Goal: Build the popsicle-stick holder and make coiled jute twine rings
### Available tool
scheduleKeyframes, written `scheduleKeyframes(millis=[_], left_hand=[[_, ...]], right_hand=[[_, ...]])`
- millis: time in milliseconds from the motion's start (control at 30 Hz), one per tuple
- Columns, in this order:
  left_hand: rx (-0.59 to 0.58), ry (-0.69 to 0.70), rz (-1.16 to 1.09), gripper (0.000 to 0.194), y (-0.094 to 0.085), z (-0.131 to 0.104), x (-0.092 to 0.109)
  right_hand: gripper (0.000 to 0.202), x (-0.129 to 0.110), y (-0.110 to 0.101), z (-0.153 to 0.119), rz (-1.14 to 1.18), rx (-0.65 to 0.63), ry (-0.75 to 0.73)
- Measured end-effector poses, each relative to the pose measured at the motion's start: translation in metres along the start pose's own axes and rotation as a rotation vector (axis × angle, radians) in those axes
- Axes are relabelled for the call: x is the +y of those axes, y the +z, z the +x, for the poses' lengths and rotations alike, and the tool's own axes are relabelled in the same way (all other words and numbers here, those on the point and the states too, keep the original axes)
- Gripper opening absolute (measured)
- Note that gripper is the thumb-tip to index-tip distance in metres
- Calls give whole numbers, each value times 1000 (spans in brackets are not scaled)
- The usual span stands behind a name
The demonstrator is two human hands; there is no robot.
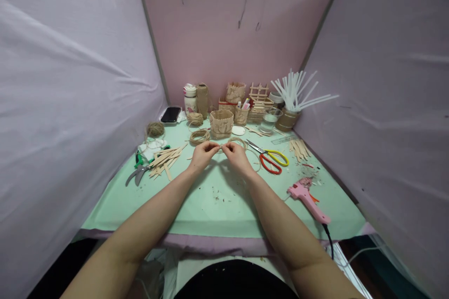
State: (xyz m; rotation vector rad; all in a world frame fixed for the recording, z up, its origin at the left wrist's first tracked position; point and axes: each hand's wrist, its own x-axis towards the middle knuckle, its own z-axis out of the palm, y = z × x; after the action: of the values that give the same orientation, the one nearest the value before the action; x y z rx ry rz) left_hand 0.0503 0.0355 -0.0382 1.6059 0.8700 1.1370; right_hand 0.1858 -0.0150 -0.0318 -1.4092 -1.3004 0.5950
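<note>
My left hand [205, 153] and my right hand [235, 155] meet over the middle of the table, thumbs and fingertips pinched close together. Between them runs a thin piece of twine [220, 147], mostly hidden by the fingers. Loose twine loops [238, 141] lie just behind and to the right of my right hand. A coil of twine [199, 136] rests behind my left hand. Straight beyond both hands stands a small basket [221, 124] of light wooden pieces. Scissors [268, 155] with red and yellow handles lie open to the right.
Wooden sticks [164, 161] and pruning shears [139, 173] lie left. At right are a pink glue gun [308, 200] with its cord, more sticks [300, 149], a water cup [270, 121] and a pot of white glue sticks [288, 120]. A phone [170, 115] sits back left.
</note>
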Motion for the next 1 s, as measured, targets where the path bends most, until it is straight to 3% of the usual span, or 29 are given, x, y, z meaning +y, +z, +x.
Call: scheduleKeyframes(millis=[433, 600, 1000], left_hand=[[3, 149, 211, 14, 3, -5, 1], [22, 190, 155, 24, 5, -7, 2], [55, 199, 44, 24, 6, -4, 0]], right_hand=[[22, 2, 0, 0, -54, 11, 16], [22, 2, 0, 0, -51, 11, 13], [25, 5, 2, 1, 25, -67, 48]])
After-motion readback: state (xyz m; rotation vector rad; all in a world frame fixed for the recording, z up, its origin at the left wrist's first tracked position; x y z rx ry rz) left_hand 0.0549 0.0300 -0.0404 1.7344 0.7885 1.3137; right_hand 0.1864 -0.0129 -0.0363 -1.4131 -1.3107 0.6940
